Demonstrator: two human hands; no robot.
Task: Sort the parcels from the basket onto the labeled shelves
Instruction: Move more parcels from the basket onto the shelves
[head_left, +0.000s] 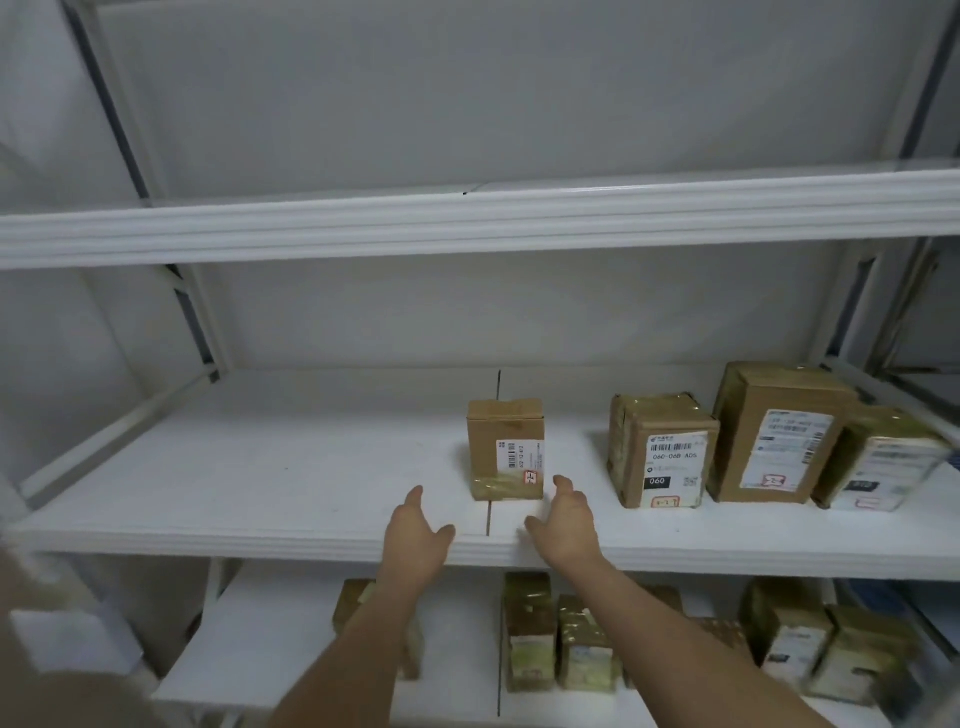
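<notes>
A small brown cardboard parcel (505, 448) with a white label stands upright on the middle white shelf (260, 483). My left hand (417, 530) hovers open just below and left of it, fingers straight, holding nothing. To the parcel's lower right is my right hand (565, 521), also open and empty, its fingertips close to the box's bottom corner. Neither hand touches the parcel. The basket is out of view.
Three taped parcels (660, 452) (774, 436) (883, 462) stand in a row on the right of the same shelf. Several more parcels (530, 634) fill the lower shelf. The top shelf edge (467, 223) runs overhead. Metal uprights frame both sides.
</notes>
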